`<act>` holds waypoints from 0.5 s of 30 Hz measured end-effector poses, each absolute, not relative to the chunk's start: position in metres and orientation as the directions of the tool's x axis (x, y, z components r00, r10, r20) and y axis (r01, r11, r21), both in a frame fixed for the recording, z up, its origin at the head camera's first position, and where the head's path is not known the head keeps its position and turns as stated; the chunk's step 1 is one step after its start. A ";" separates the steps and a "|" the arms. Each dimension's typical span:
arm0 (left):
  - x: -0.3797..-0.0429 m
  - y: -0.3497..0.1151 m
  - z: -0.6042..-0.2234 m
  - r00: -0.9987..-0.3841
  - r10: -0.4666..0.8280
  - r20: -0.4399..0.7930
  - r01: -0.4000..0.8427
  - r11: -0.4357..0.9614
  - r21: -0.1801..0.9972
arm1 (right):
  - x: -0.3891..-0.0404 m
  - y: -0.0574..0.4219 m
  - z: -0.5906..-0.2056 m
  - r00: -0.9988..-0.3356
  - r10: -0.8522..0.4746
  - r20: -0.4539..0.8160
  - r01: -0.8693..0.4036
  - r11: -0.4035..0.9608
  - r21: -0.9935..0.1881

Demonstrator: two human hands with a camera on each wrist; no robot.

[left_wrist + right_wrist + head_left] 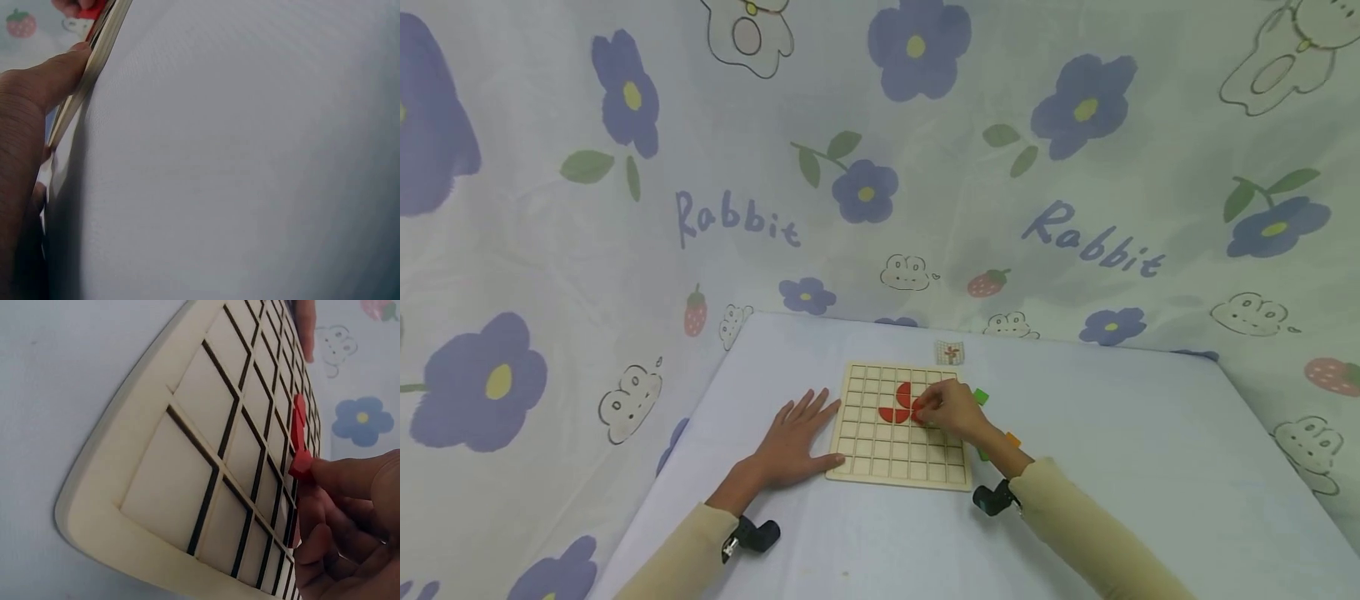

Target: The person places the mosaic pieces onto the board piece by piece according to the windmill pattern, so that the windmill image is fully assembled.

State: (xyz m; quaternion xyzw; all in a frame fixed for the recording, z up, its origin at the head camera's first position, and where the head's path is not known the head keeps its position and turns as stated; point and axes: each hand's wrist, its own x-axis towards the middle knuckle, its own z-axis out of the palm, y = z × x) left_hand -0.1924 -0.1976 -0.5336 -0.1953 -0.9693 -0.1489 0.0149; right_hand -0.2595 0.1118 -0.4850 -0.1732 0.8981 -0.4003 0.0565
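Observation:
A square wooden grid board [880, 467] lies on the white-covered table. Red pieces with curved edges, such as the red piece [892, 414] left of the right hand, sit near the board's middle. My right hand [951, 408] is over the board's right half. In the right wrist view its thumb and fingers pinch a small red piece [302, 465] at the grid. My left hand [796, 442] lies spread at the board's left edge, its thumb touching the front left corner. In the left wrist view that thumb [65, 69] rests against the board's edge.
Behind the board lies a small card [950, 352] with a red pattern on a grid. Right of the board are a green piece [981, 397] and an orange piece [1012, 439], the latter partly hidden by the right forearm. Patterned cloth hangs behind the table.

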 end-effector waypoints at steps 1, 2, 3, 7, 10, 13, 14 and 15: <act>-0.192 -0.198 -0.534 -0.923 0.374 0.086 0.383 0.879 0.283 | -0.259 0.110 -0.485 -0.933 -0.356 0.046 -0.276 0.629 -0.726; -0.192 -0.198 -0.533 -0.923 0.375 0.086 0.384 0.879 0.282 | -0.259 0.109 -0.486 -0.932 -0.357 0.056 -0.287 0.639 -0.714; -0.192 -0.198 -0.533 -0.923 0.376 0.084 0.384 0.879 0.282 | -0.259 0.109 -0.486 -0.931 -0.361 0.063 -0.298 0.646 -0.703; -0.191 -0.198 -0.531 -0.921 0.380 0.081 0.387 0.880 0.276 | -0.259 0.110 -0.489 -0.923 -0.377 0.075 -0.333 0.688 -0.645; -0.190 -0.198 -0.530 -0.922 0.379 0.083 0.387 0.882 0.270 | -0.259 0.110 -0.492 -0.918 -0.391 0.071 -0.350 0.711 -0.610; -0.191 -0.197 -0.531 -0.922 0.377 0.089 0.386 0.882 0.268 | -0.258 0.109 -0.493 -0.918 -0.390 0.065 -0.351 0.727 -0.591; -0.191 -0.197 -0.531 -0.922 0.376 0.090 0.386 0.883 0.268 | -0.258 0.109 -0.493 -0.916 -0.394 0.074 -0.359 0.724 -0.589; -0.191 -0.196 -0.531 -0.923 0.374 0.088 0.384 0.883 0.270 | -0.257 0.109 -0.493 -0.915 -0.395 0.079 -0.364 0.725 -0.585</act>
